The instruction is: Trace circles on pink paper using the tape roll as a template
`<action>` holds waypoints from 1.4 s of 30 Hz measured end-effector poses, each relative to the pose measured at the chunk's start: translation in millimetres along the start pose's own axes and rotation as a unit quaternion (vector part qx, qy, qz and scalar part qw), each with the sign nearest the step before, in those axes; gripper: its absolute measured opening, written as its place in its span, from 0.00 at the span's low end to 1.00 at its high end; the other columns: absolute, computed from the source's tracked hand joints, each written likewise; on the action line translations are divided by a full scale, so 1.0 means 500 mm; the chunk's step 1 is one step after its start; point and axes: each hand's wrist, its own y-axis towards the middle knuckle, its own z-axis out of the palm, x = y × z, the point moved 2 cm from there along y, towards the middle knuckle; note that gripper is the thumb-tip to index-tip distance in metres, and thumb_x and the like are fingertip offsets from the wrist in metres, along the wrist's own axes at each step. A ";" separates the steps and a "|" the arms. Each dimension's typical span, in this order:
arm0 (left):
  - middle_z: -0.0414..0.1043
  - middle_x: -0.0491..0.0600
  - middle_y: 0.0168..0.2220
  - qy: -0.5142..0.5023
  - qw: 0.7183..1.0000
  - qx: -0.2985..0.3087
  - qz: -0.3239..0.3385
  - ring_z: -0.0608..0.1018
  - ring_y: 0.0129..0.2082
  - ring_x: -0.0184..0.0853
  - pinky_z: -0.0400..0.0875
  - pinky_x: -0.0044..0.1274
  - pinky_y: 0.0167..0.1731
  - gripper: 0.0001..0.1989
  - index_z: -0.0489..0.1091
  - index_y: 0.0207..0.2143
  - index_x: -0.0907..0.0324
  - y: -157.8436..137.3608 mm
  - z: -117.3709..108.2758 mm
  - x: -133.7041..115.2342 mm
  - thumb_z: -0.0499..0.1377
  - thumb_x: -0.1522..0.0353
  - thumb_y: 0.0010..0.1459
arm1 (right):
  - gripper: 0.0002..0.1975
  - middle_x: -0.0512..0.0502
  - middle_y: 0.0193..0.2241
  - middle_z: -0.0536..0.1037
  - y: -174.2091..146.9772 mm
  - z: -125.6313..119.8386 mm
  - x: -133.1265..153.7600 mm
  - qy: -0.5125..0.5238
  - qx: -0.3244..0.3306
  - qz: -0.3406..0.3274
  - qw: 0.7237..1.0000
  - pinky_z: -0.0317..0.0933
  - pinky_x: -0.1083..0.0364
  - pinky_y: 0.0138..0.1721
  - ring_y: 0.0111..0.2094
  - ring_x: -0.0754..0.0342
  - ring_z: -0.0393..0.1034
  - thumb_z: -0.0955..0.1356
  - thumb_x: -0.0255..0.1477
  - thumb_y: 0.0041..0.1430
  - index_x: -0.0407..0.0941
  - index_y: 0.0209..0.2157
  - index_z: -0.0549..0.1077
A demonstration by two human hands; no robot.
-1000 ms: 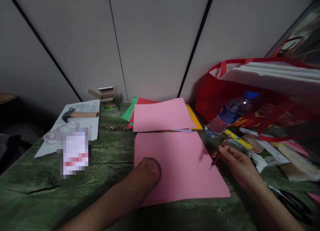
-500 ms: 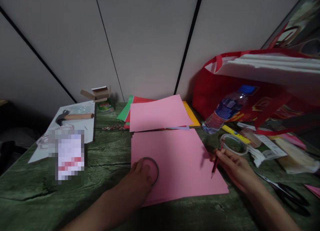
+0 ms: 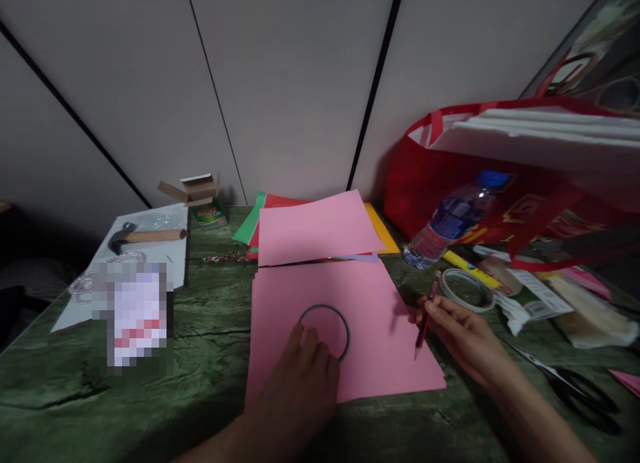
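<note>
A thin grey ring lies flat on a stack of pink paper. My left hand reaches over the ring's near-left side, its bent fingers on the rim; the thumb is hidden. Over the right part of the pink stack, my right hand grips a red and black pencil between thumb and fingers, its point tilted down toward the paper. Whether the pencil touches the sheet I cannot tell. Behind the stack, another pink sheet rests on green, red and orange sheets.
To the right are a roll of tape, scissors, a leaning water bottle, a yellow marker and a red bag. On the left, a hammer lies on a white board, near an opened small box.
My left hand has slid the ring rightward, toward the middle of the pink paper. The pink stack has shifted slightly left. My right hand, still with the pencil, has moved a little left.
</note>
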 end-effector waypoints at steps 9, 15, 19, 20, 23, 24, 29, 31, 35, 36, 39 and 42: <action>0.71 0.55 0.39 -0.003 0.996 -0.050 0.080 0.71 0.44 0.45 0.60 0.37 0.47 0.11 0.70 0.40 0.67 -0.002 0.024 -0.030 0.50 0.72 0.62 | 0.19 0.48 0.24 0.75 -0.004 0.073 0.041 0.025 -0.023 -0.039 0.999 0.65 0.54 0.36 0.29 0.52 0.71 0.73 0.47 0.44 0.46 0.27 0.74; 0.72 0.54 0.42 -0.050 0.996 -0.064 0.043 0.72 0.44 0.42 0.62 0.32 0.45 0.13 0.68 0.46 0.67 -0.007 0.028 -0.033 0.49 0.73 0.63 | 0.19 0.51 0.22 0.74 0.037 0.148 0.041 0.136 0.001 -0.009 0.991 0.66 0.55 0.33 0.25 0.56 0.69 0.76 0.44 0.40 0.45 0.24 0.72; 0.73 0.54 0.41 -0.055 0.994 -0.076 0.057 0.72 0.44 0.42 0.63 0.32 0.45 0.13 0.70 0.43 0.67 -0.015 0.030 -0.042 0.48 0.73 0.63 | 0.18 0.53 0.23 0.74 0.052 0.175 0.021 0.219 0.019 0.035 0.975 0.68 0.54 0.34 0.25 0.57 0.69 0.78 0.41 0.38 0.45 0.25 0.72; 0.73 0.54 0.40 -0.057 0.994 -0.077 0.061 0.73 0.44 0.42 0.63 0.32 0.46 0.12 0.70 0.42 0.67 -0.017 0.030 -0.045 0.49 0.72 0.63 | 0.17 0.53 0.23 0.74 0.051 0.179 0.015 0.226 0.024 0.045 0.973 0.68 0.54 0.35 0.25 0.58 0.69 0.78 0.40 0.39 0.44 0.25 0.73; 0.74 0.56 0.41 -0.062 0.993 -0.071 0.067 0.73 0.45 0.43 0.64 0.32 0.45 0.13 0.70 0.43 0.67 -0.020 0.029 -0.048 0.49 0.72 0.63 | 0.16 0.53 0.22 0.74 0.042 0.184 -0.001 0.234 0.034 0.064 0.969 0.68 0.55 0.36 0.25 0.58 0.70 0.78 0.39 0.40 0.44 0.26 0.74; 0.74 0.57 0.42 -0.062 0.994 -0.064 0.066 0.73 0.45 0.43 0.65 0.32 0.45 0.13 0.70 0.44 0.68 -0.021 0.029 -0.048 0.49 0.72 0.63 | 0.16 0.53 0.23 0.74 0.038 0.186 -0.004 0.240 0.038 0.068 0.968 0.68 0.55 0.36 0.26 0.58 0.70 0.78 0.38 0.40 0.44 0.26 0.74; 0.73 0.60 0.43 -0.062 0.996 -0.026 0.058 0.73 0.46 0.43 0.65 0.31 0.46 0.14 0.68 0.47 0.71 -0.020 0.033 -0.047 0.48 0.73 0.63 | 0.14 0.53 0.23 0.76 0.024 0.199 -0.009 0.264 0.057 0.092 0.958 0.66 0.58 0.35 0.27 0.58 0.72 0.78 0.36 0.42 0.44 0.26 0.75; 0.73 0.59 0.42 -0.061 0.996 -0.034 0.054 0.73 0.45 0.42 0.65 0.31 0.47 0.13 0.69 0.45 0.70 -0.020 0.033 -0.048 0.49 0.73 0.63 | 0.14 0.52 0.23 0.76 0.022 0.204 -0.007 0.264 0.060 0.092 0.958 0.66 0.58 0.35 0.27 0.58 0.72 0.78 0.36 0.41 0.43 0.26 0.75; 0.73 0.59 0.42 -0.070 0.995 -0.050 0.045 0.73 0.46 0.43 0.65 0.31 0.48 0.13 0.68 0.45 0.70 -0.023 0.039 -0.049 0.50 0.74 0.62 | 0.14 0.51 0.23 0.77 0.020 0.209 -0.005 0.268 0.063 0.085 0.958 0.66 0.57 0.34 0.27 0.57 0.73 0.78 0.36 0.42 0.43 0.26 0.75; 0.73 0.59 0.43 -0.075 0.995 -0.049 0.040 0.73 0.47 0.43 0.65 0.31 0.49 0.13 0.68 0.46 0.70 -0.023 0.042 -0.048 0.50 0.74 0.62 | 0.14 0.51 0.23 0.77 0.020 0.209 -0.005 0.268 0.065 0.082 0.958 0.66 0.57 0.34 0.26 0.57 0.72 0.77 0.36 0.42 0.43 0.26 0.75; 0.72 0.59 0.45 -0.099 0.993 -0.056 0.022 0.71 0.51 0.44 0.65 0.32 0.52 0.13 0.66 0.48 0.70 -0.019 0.048 -0.040 0.50 0.75 0.63 | 0.13 0.51 0.24 0.76 0.025 0.208 -0.011 0.268 0.075 0.077 0.957 0.66 0.56 0.35 0.27 0.57 0.72 0.76 0.37 0.45 0.43 0.27 0.75; 0.67 0.62 0.52 -0.117 0.989 -0.080 0.027 0.65 0.58 0.48 0.63 0.34 0.55 0.15 0.63 0.51 0.71 -0.006 0.049 -0.028 0.51 0.75 0.63 | 0.13 0.53 0.24 0.75 0.045 0.201 -0.015 0.260 0.061 0.048 0.962 0.67 0.56 0.34 0.27 0.57 0.70 0.76 0.37 0.46 0.44 0.27 0.74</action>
